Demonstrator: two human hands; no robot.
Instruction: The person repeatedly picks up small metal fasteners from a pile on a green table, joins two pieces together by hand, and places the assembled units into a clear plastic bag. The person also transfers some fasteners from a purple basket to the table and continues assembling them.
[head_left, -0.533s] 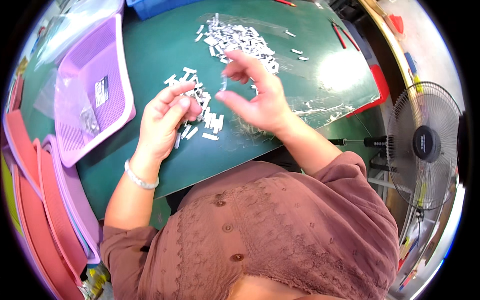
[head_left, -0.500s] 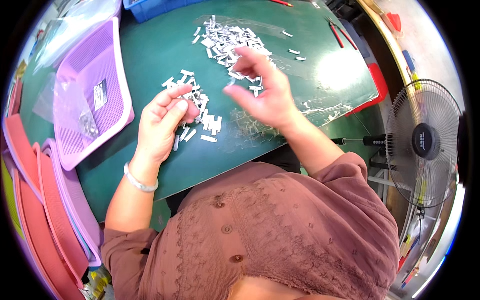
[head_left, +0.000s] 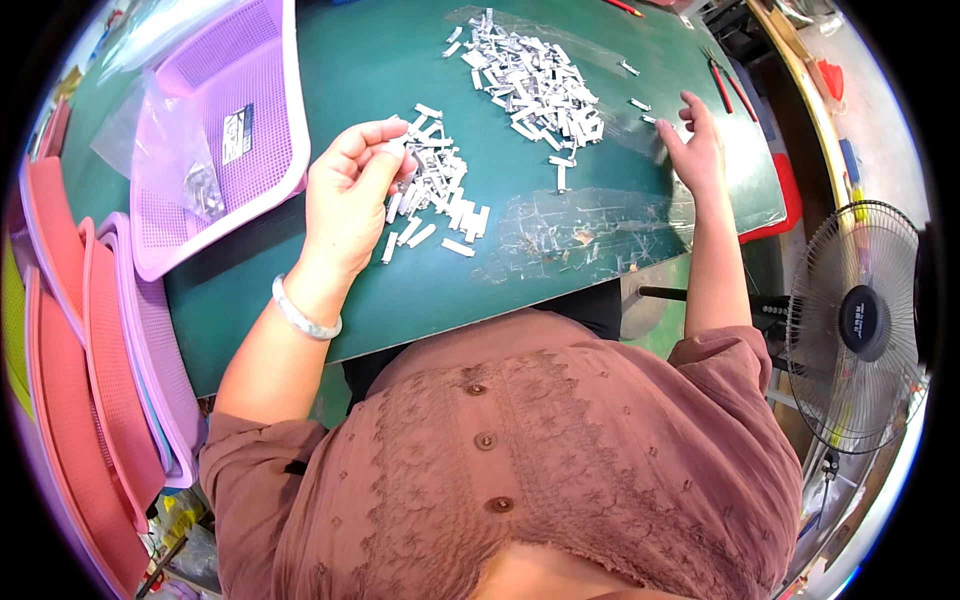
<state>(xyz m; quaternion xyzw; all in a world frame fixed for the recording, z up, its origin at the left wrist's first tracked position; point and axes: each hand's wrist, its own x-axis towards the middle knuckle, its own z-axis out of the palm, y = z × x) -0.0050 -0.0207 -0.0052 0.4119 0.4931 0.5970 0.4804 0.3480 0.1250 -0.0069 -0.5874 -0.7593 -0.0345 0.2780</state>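
My left hand (head_left: 350, 195), a pale bangle (head_left: 305, 308) on its wrist, is closed in a pinch beside the smaller pile of white pieces (head_left: 440, 175). A bit of white shows at its fingertips, apparently one of these small, narrow pieces; the fingers hide most of it. Off to the right, my right hand (head_left: 698, 150) has its fingers apart and nothing visible in it. It is close to a few stray white pieces (head_left: 640, 104). Between the hands, farther back, lies the larger pile of white pieces (head_left: 535, 80).
A purple mesh basket (head_left: 215, 235) holding a clear plastic bag (head_left: 150, 135) stands at the left, above stacked pink baskets (head_left: 75, 350). Red-handled pliers (head_left: 733, 88) lie at the table's right. A fan (head_left: 855, 325) stands beyond the right edge of the green table (head_left: 350, 60).
My right hand has moved right, from beside the larger pile to the stray pieces. My left hand stays pinched by the smaller pile. The view has shifted somewhat.
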